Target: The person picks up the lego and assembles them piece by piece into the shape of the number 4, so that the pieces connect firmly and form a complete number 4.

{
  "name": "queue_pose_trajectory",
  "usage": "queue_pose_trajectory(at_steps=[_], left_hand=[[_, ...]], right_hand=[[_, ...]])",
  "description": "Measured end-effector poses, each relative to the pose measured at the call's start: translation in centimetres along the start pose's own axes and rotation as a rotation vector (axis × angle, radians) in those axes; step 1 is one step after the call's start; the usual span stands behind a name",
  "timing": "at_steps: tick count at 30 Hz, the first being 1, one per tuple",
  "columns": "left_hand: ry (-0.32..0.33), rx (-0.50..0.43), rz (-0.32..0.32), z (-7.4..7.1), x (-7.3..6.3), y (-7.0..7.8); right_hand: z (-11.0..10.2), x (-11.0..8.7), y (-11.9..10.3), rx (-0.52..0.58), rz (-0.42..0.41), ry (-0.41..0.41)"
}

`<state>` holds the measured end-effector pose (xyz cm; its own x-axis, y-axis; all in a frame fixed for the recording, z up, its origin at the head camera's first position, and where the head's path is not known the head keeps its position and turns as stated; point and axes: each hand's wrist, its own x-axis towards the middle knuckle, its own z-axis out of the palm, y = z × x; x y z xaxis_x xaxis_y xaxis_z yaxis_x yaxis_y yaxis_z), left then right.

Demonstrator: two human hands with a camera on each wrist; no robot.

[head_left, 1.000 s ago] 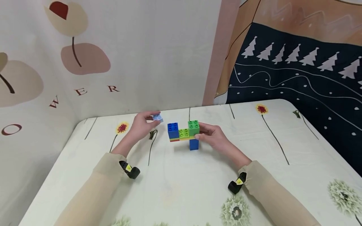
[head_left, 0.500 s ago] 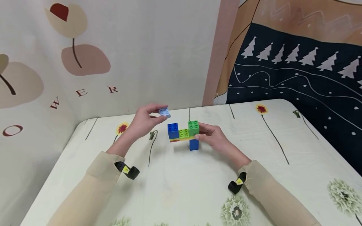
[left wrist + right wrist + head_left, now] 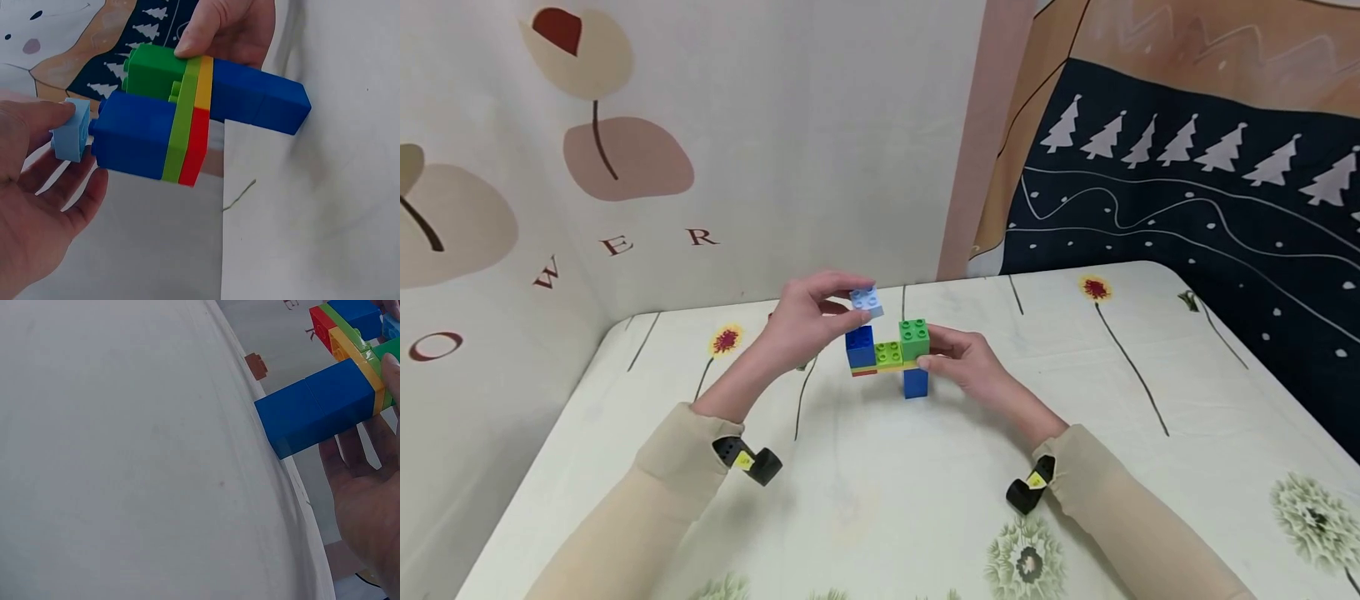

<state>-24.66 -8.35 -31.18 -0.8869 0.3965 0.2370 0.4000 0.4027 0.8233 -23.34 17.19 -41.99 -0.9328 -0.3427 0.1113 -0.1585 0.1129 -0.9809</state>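
Note:
Between left thumb and fingers, my left hand [image 3: 808,325] pinches a light blue building brick [image 3: 867,303]. In the left wrist view that light blue brick [image 3: 72,131] is right by the studs of a dark blue brick [image 3: 136,134]; whether they touch, I cannot tell. This dark blue brick sits on one end of a lime plate [image 3: 888,355], with a green brick [image 3: 914,340] at the other. Yellow and red pieces [image 3: 199,147] lie under the plate. Stacked blue bricks [image 3: 319,406] form a leg standing on the table. My right hand [image 3: 966,362] grips the model around the green brick.
A flower-printed cloth covers the table [image 3: 865,483]. Behind it hangs a pale printed curtain [image 3: 820,150], with a dark tree-patterned cloth [image 3: 1150,192] at the right. A reddish-brown shape [image 3: 256,365] shows near the table edge in the right wrist view.
My left hand has lifted the light blue brick and carried it rightward, from left of the model to above its dark blue brick. The right hand and model have stayed put.

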Motion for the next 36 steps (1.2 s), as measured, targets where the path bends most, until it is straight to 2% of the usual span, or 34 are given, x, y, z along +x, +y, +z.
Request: queue_pose_trajectory(at_steps=[8, 21, 26, 36], left_hand=[[-0.036, -0.003, 0.061, 1.3, 0.0, 0.4], [-0.071, 0.024, 0.074, 3.3, 0.5, 0.7], [-0.083, 0.033, 0.063, 3.6, 0.8, 0.9], [-0.105, -0.013, 0.025, 3.8, 1.1, 0.6]], right_hand=[[-0.1, 0.0, 0.1, -0.024, -0.005, 0.002], [0.0, -0.1, 0.2, -0.019, -0.016, 0.003], [0.0, -0.1, 0.1, -0.015, -0.024, 0.006], [0.0, 0.0, 0.1, -0.017, -0.02, 0.007]])
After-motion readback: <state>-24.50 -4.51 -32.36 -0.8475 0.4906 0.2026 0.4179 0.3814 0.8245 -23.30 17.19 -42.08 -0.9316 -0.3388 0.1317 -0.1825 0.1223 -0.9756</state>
